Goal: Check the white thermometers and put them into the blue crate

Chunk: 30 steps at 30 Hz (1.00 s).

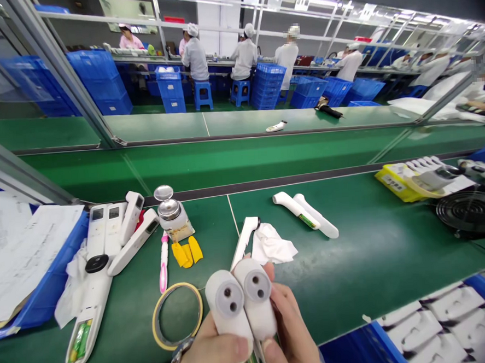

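At the bottom middle I hold two white forehead thermometers side by side, their sensor ends facing me. My left hand [215, 350] is closed on the left thermometer [224, 297], thumb across its body; green batteries show below the thumb. My right hand [294, 326] grips the right thermometer [261, 309], which touches the left one. Just beyond them lie another thermometer [246, 235] and a crumpled white cloth [271, 244]. A roll of tape [155, 318] rests left of my left hand. Two more white thermometer pieces [299, 211] lie farther right, one showing green inside.
Several thermometers [116, 233] cluster at left, near a pump bottle [178, 222], yellow finger cots [187, 254] and a pink-white toothbrush [163, 263]. A blue bin with papers [33, 254] borders the left. Blue boxes of white parts [436, 323] sit lower right; a green conveyor [245, 158] runs beyond.
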### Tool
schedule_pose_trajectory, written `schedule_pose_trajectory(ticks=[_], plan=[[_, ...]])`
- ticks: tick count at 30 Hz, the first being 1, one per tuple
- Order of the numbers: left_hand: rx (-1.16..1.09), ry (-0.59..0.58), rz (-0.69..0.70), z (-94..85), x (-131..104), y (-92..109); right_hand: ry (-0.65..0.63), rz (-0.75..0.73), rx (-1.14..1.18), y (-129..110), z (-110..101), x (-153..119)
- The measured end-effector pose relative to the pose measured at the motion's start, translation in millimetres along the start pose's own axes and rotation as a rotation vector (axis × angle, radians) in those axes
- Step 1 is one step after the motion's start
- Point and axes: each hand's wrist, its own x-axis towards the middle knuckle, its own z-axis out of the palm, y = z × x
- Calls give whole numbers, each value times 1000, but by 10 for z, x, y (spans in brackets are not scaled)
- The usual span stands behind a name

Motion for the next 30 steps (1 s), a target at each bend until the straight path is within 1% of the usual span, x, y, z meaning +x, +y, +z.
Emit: schedule_pose_trajectory(ticks=[3, 6, 8, 10, 12, 13, 14, 15, 17, 19, 20, 22, 23, 26, 28, 30], plan=[[-75, 16, -8, -15, 61, -20, 34, -18, -59, -29, -72, 75], [-133, 51, -19, -40, 81, -11, 2, -54, -135, 24, -197, 193], [-137, 90, 19, -50, 83, 9, 43, -49, -260, 188, -306, 319], [-113, 113, 81, -48, 87, 35, 72, 0, -475, 435, -419, 467], [-75, 124, 132, -42, 96, 56, -15, 91, -682, 661, -520, 598], [-57, 123, 149, -39, 101, 60, -72, 132, -743, 724, -559, 643], [-40, 123, 159, -38, 106, 61, -118, 161, -762, 737, -588, 670], [-25, 127, 163, -38, 109, 56, -144, 170, -735, 695, -607, 677], [1, 141, 154, -40, 111, 36, -135, 121, -590, 469, -612, 641], [25, 154, 135, -40, 109, 8, -103, -13, -415, 144, -579, 573], [38, 152, 132, -39, 107, -5, -97, -113, -364, -11, -553, 542], [65, 144, 153, -40, 105, -29, -128, -260, -368, -245, -493, 508], [82, 146, 177, -44, 105, -37, -158, -300, -402, -314, -465, 506], [172, 159, 248, -77, 106, -46, -246, -308, -525, -374, -420, 532], [271, 130, 252, -113, 106, -45, -273, -296, -581, -363, -426, 556], [373, 94, 236, -146, 105, -43, -304, -253, -603, -354, -448, 581]])
